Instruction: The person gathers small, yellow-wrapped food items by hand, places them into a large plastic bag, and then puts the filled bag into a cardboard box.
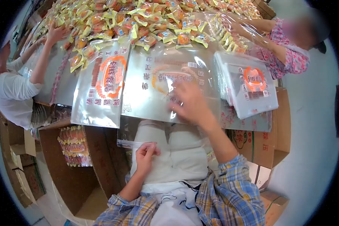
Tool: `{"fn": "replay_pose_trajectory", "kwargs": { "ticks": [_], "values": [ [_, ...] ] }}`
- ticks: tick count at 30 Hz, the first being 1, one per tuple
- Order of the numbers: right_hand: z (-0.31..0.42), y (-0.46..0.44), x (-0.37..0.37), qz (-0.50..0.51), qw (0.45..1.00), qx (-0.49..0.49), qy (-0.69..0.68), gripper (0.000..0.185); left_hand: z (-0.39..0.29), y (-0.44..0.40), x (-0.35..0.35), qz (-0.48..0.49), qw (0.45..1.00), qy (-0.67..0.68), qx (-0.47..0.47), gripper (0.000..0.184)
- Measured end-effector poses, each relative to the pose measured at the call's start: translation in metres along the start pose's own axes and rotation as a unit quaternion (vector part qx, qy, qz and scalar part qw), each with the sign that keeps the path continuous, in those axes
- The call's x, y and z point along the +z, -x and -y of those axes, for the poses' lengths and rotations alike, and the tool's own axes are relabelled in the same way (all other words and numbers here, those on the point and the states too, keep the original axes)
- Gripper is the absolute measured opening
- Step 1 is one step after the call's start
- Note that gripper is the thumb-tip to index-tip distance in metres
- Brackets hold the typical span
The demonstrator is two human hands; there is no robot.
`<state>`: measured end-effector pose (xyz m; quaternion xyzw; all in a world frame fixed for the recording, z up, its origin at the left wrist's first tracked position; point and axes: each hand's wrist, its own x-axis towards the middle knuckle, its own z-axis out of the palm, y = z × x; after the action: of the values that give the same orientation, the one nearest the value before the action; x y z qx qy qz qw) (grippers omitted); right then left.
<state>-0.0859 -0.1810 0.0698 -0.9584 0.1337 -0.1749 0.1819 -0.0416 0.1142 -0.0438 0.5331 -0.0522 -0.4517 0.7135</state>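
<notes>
Worktable frontage faces the seated person, whose knees sit just under its near edge; yellow-wrapped packets are heaped along the far side, presumably so that all workers can reach one supply. A large clear printed bag lies flat on the surface, centred before the person. Clear film hangs past the edge over the lap.

Right hand: released, fingers spread above or on the bag, blurred; contact cannot be confirmed. Its position would suit smoothing or steadying the film. Left hand: fingers curled, thumb drawn in, beside the hanging film edge; I cannot tell whether the edge is grasped.

Another printed bag lies to the left. A bag stack rests to the right, squared roughly, likely for one-at-a-time access. An open carton stands below the left side, mouth towards the person, apparently for convenient loading; filled packs show inside. Co-workers' arms reach in from both sides.
</notes>
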Motion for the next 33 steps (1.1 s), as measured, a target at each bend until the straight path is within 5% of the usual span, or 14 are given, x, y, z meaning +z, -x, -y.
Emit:
{"fn": "replay_pose_trajectory", "kwargs": {
  "ticks": [1, 4, 7, 13, 16, 19, 22, 25, 28, 33],
  "values": [
    [0.016, 0.013, 0.006, 0.032, 0.997, -0.02, -0.074, 0.054, 0.001, 0.003, 0.0, 0.003, 1.0, -0.001, 0.004, 0.019],
    [0.044, 0.04, 0.025, 0.017, 0.996, -0.082, 0.022, 0.037, -0.004, 0.008, 0.0, 0.014, 1.0, -0.02, 0.01, 0.016],
    [0.033, 0.049, 0.041, -0.016, 0.999, -0.049, -0.014, 0.023, -0.004, 0.01, -0.006, 0.036, 0.992, -0.118, 0.006, 0.013],
    [0.043, 0.048, 0.024, -0.088, 0.996, -0.029, -0.018, 0.014, -0.005, 0.025, -0.002, 0.029, 0.994, -0.106, -0.015, 0.015],
    [0.042, 0.051, 0.017, -0.122, 0.992, -0.023, -0.015, 0.012, -0.023, 0.036, -0.005, 0.064, 0.975, -0.164, -0.138, 0.018],
    [0.048, 0.053, 0.007, -0.116, 0.993, -0.016, 0.009, 0.015, -0.077, 0.055, 0.003, 0.245, 0.885, -0.314, -0.242, 0.02],
    [0.062, 0.055, 0.013, -0.129, 0.991, -0.034, -0.012, 0.018, -0.15, 0.069, 0.038, 0.34, 0.832, -0.438, -0.03, 0.018],
    [0.069, 0.052, 0.026, -0.132, 0.99, -0.042, -0.023, 0.019, -0.157, 0.047, 0.062, 0.179, 0.764, -0.491, 0.38, 0.021],
    [0.076, 0.057, 0.022, -0.138, 0.989, -0.035, -0.027, 0.021, -0.141, 0.009, 0.077, 0.142, 0.675, -0.608, 0.394, 0.028],
    [0.089, 0.074, 0.018, -0.165, 0.983, -0.01, -0.079, 0.021, -0.108, -0.006, 0.079, 0.104, 0.683, -0.689, 0.219, 0.058]
  ]
}}
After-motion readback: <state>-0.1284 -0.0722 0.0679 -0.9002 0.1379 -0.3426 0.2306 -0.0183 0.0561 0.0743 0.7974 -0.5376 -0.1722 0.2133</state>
